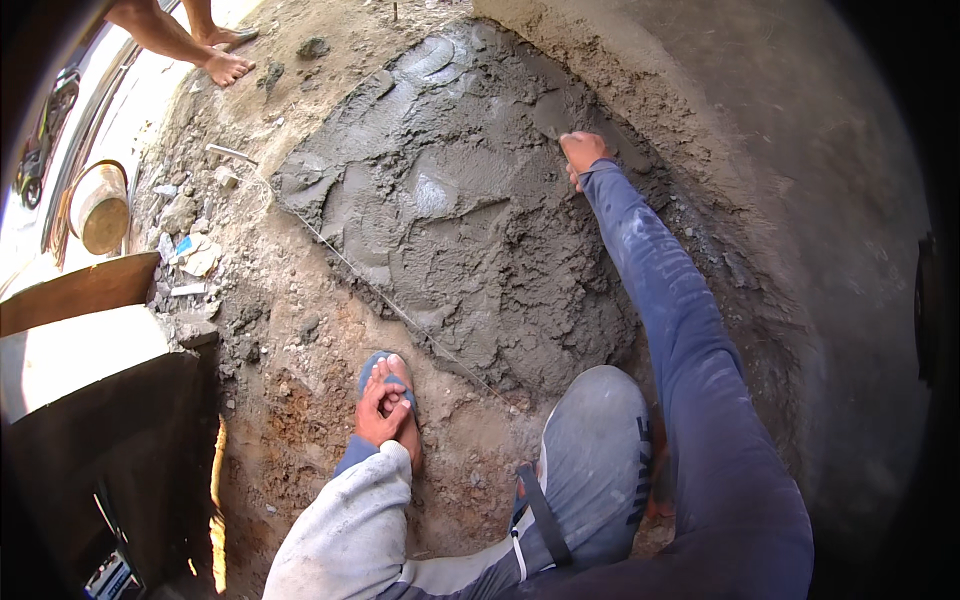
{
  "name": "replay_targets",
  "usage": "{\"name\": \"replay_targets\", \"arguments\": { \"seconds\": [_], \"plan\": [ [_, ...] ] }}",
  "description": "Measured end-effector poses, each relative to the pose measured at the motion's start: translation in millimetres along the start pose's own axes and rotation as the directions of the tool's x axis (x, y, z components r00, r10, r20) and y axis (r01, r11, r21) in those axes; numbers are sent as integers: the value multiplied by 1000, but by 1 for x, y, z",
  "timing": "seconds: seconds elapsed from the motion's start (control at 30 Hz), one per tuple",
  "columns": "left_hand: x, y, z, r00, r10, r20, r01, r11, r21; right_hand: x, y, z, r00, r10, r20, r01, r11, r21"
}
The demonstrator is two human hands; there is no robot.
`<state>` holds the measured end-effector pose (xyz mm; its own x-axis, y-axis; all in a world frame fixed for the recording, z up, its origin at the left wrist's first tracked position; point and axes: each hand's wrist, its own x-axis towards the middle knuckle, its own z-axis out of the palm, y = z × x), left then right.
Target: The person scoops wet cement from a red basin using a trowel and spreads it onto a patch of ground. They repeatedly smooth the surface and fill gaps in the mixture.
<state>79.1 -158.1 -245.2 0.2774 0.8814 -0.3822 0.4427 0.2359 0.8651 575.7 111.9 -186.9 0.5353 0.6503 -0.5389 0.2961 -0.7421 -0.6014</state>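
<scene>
A slab of wet grey mortar (470, 220) lies spread on the ground in front of me, smoothed in places and rough toward its near edge. My right hand (583, 155) reaches to its far right side and is closed on a trowel, whose thin grey blade (550, 114) lies against the mortar and barely stands out from it. At the near left, my left hand (380, 412) rests over my foot in a blue sandal (372, 366), its fingers curled in with nothing visible in them. A thin string (400, 315) runs along the slab's left edge.
A wall (800, 190) rises on the right. Another person's bare feet (228, 66) stand at the upper left. A bucket (102, 208), rubble (180, 215) and a curved brown-edged object (85, 290) are at the left. Rounded grey cloth (595, 450) is close below the slab.
</scene>
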Motion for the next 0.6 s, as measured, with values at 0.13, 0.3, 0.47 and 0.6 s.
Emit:
{"name": "replay_targets", "arguments": {
  "seconds": [0.13, 0.3, 0.47, 0.6],
  "plan": [
    [-5, 3, -6, 999, -33, 25, 32, 999, 17, -70, 49, 2, 793, -487, 367, 607, 687, -400],
    [-8, 6, -14, 999, 43, -6, -43, 998, 38, -190, 139, -42, 583, -684, 438, 807, 550, -215],
    [-4, 6, -12, 998, -51, 24, 50, 999, 19, -234, 245, -67, 436, -600, 671, 884, 425, -195],
    [-3, -1, -9, 1000, -10, -5, 10, 1000, 12, -212, 231, -43, 471, -696, 542, 873, 279, -400]
  ]
}}
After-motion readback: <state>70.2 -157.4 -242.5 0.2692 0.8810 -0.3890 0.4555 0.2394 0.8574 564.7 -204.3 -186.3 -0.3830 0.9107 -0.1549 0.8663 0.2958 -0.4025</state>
